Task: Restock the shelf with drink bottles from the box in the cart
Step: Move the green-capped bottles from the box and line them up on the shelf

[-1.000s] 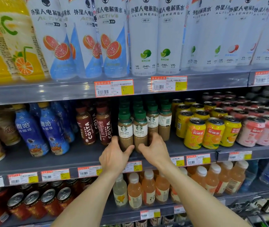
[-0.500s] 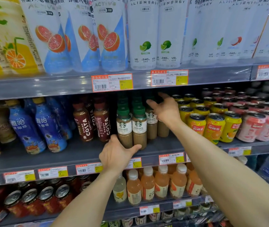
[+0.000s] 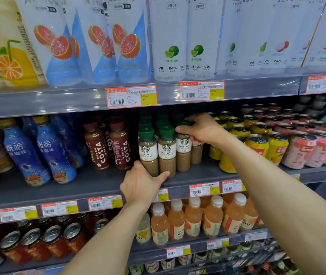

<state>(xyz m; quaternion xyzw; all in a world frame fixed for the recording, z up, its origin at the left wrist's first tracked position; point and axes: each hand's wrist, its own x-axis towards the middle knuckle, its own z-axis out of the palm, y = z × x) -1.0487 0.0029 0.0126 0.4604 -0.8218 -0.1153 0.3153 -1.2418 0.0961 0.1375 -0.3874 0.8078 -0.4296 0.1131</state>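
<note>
While my left hand (image 3: 141,186) sits low at the lip of the middle shelf (image 3: 90,182), its fingers (image 3: 137,165) and thumb curve round the bases of the front two latte bottles (image 3: 148,152). The thumb lies across the foot of the right-hand one and the fingers pass round the left of the other, their tips hidden behind it. My right hand (image 3: 203,130) is higher and further in, clamped on the green cap of the third latte bottle (image 3: 184,150), thumb on the cap's front and the other fingers curled over the top and down its far side. That bottle stands upright just beside the front pair and a little behind them, with a fourth latte bottle (image 3: 197,154) close on its right and more green caps in rows behind. Left of the lattes stand the brown Costa bottles (image 3: 101,150), then the blue bottles (image 3: 24,153). To the right are yellow cans (image 3: 257,144) and pink cans (image 3: 302,151). Tall white bottles (image 3: 169,46) line the shelf above, over orange-edged price tags (image 3: 131,96). Pale orange juice bottles (image 3: 194,218) and dark red cans (image 3: 31,242) fill the shelf below.
</note>
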